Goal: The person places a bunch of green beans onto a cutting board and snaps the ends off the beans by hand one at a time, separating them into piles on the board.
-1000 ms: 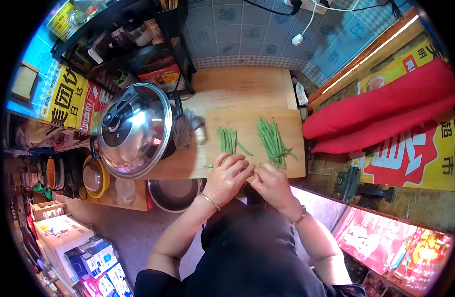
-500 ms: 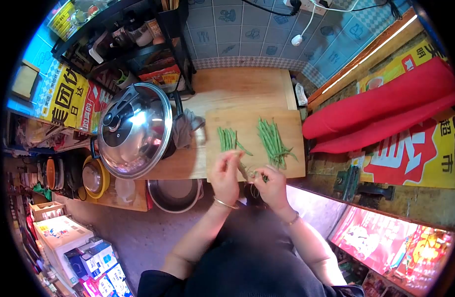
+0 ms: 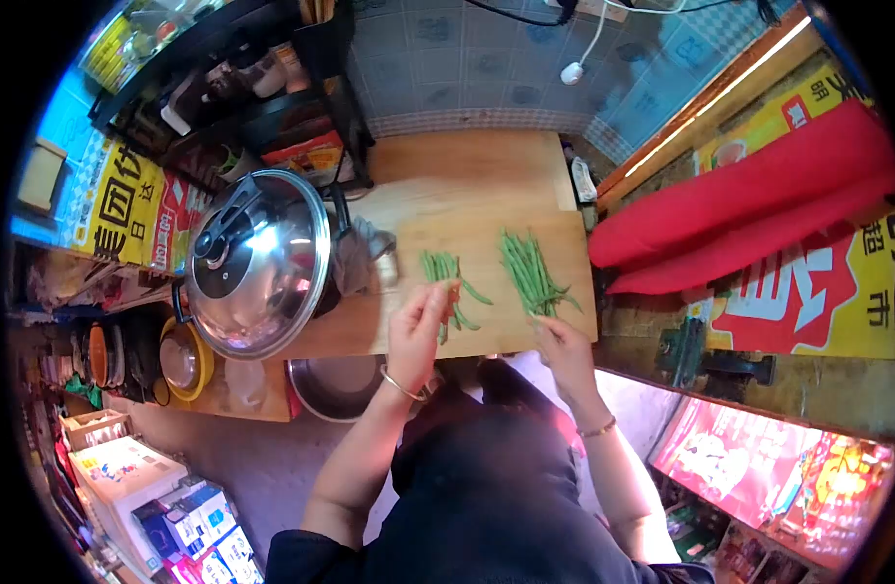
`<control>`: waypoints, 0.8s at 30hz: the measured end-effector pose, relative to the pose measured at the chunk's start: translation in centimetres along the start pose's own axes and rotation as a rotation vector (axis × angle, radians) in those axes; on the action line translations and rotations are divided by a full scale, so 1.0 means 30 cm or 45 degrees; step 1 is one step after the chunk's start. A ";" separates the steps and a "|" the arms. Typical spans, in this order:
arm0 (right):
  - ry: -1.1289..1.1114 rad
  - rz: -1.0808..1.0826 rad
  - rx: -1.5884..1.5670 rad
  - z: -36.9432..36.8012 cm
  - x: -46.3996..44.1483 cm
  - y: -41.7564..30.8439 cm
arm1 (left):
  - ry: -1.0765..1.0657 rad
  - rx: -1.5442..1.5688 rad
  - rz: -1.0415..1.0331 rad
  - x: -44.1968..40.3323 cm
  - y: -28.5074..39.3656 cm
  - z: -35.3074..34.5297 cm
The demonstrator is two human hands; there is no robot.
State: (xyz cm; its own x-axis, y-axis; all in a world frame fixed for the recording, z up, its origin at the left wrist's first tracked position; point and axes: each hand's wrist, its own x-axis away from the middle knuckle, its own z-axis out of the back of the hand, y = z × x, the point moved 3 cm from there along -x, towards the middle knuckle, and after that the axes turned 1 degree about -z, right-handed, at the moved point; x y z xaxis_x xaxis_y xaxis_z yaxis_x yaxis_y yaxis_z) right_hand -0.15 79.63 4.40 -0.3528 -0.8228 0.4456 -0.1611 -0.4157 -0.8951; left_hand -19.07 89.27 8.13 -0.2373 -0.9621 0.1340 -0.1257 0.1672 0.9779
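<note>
Two bunches of green beans lie on the wooden cutting board (image 3: 482, 336). My left hand (image 3: 416, 329) is pinched closed over the lower edge of the left bunch (image 3: 443, 265); what its fingertips hold is too small to make out. The right bunch (image 3: 531, 273) is the larger one, and my right hand (image 3: 567, 355) is at its lower end, fingers together near the bean tips. Whether a bean is between those fingers is unclear. A loose bean (image 3: 475, 293) slants out from the left bunch.
A lidded steel pot (image 3: 263, 263) stands left of the board, with a grey cloth (image 3: 352, 258) beside it. Below the counter edge is a metal basin (image 3: 336, 384). A red cloth (image 3: 739, 204) lies on the right. A black shelf (image 3: 355, 136) stands at the back left.
My hands were together at the board's near edge and have moved apart. The left went up to the left bunch, the right to the right bunch. The view has shifted slightly.
</note>
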 end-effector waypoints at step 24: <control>-0.154 0.131 0.093 -0.216 0.034 -0.015 | 0.302 1.101 0.609 0.027 -0.196 -0.017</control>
State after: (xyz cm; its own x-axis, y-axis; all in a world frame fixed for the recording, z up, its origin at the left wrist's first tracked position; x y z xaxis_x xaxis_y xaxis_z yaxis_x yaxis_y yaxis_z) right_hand -6.41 81.50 5.16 -0.2498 -0.9012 0.3541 -0.0609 -0.3504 -0.9346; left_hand -18.02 87.40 2.57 -0.2603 -0.7556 0.6011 -0.7437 0.5539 0.3743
